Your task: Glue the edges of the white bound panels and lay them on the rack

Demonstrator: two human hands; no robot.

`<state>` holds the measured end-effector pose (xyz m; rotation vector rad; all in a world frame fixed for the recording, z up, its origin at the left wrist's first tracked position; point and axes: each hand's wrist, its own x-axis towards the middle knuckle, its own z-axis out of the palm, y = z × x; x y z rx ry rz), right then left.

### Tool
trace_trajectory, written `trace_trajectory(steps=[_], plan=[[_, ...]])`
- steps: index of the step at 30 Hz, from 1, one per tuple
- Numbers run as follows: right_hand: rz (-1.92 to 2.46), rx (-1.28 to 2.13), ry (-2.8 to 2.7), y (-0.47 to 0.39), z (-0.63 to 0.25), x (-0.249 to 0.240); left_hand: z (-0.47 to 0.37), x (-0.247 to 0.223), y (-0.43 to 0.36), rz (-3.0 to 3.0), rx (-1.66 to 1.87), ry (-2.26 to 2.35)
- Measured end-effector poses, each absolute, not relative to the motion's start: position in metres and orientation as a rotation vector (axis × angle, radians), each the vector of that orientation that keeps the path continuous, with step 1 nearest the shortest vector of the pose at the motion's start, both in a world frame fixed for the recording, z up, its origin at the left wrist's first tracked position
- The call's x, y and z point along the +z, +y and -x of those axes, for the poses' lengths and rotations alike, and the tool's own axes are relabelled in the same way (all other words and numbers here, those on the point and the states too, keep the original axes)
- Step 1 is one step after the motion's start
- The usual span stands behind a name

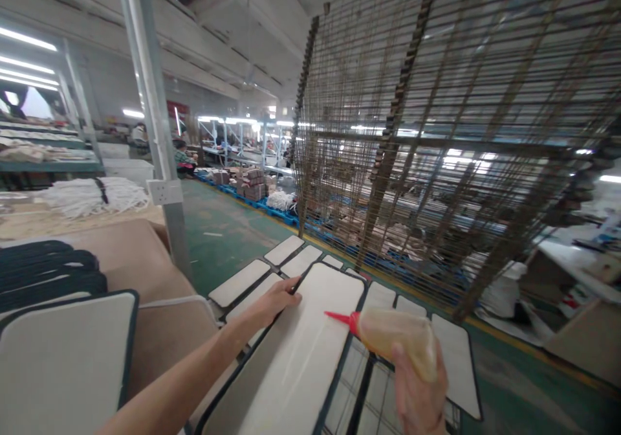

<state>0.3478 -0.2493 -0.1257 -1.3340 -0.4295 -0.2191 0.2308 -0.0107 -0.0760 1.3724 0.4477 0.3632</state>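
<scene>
A long white panel with a dark edge (pixel 310 331) slants up from the bottom of the head view. My left hand (pixel 280 300) grips its left edge near the far end. In my right hand (pixel 421 390) is a translucent bottle of yellowish liquid (pixel 400 334), tilted so its red nozzle (pixel 342 318) points left over the panel's surface. Glossy streaks run along the panel below the nozzle. Whether the tip touches the surface I cannot tell. Beyond and beneath lie several smaller white panels (pixel 241 282) with dark edges.
Dark-edged panels (pixel 68 357) are stacked at the left, beside a brown covered surface (pixel 160 273). A metal post (pixel 152 98) stands behind them. A tall wire rack (pixel 412 131) fills the right background. Blue pallets with bundles (pixel 252 184) line the green floor (pixel 213 218).
</scene>
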Motion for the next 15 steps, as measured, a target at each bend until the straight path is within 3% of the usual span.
trace_trajectory(steps=[15], plan=[[1.445,-0.12,-0.471,-0.281,-0.352,-0.134,-0.244,-0.111,-0.028,-1.444,0.339,0.563]])
